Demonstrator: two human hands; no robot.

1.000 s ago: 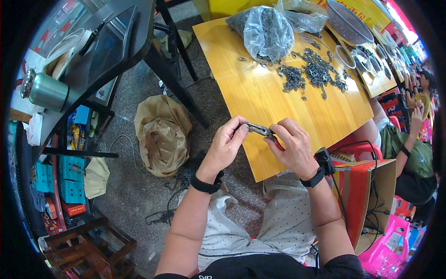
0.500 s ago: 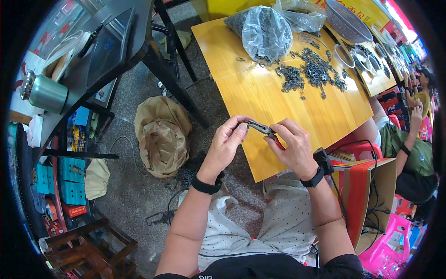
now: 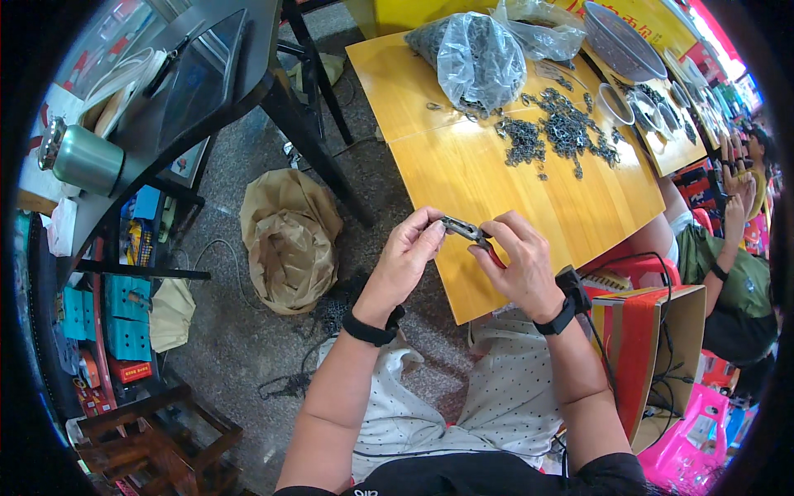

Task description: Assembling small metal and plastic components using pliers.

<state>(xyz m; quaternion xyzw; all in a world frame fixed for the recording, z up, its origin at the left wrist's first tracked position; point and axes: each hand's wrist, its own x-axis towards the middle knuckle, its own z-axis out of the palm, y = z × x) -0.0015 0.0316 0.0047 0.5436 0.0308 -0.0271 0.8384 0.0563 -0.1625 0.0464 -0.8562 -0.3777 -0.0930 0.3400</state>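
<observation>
Over the table's near-left edge, my right hand (image 3: pixel 523 263) is closed round the red-handled pliers (image 3: pixel 465 229), whose metal jaws point left. My left hand (image 3: pixel 407 256) meets the jaw tips, with thumb and forefinger pinched together. Whatever sits between those fingers is too small and too covered to make out. Farther off on the wooden table (image 3: pixel 463 178) lie heaps of small dark metal links (image 3: pixel 571 124). Behind them, a clear plastic bag (image 3: pixel 481 62) bulges with similar dark pieces.
A grey basin (image 3: pixel 624 41) and small clear tubs (image 3: pixel 614 105) stand at the far right. An open brown sack (image 3: pixel 289 248) is on the floor to the left, near a black table (image 3: pixel 277 107). Close on my right is a cardboard box (image 3: pixel 662 347) with cables. Another person (image 3: pixel 732 264) sits beyond it.
The view has shifted slightly. The pliers are turned a little at my left fingertips, while both hands stay in nearly the same place.
</observation>
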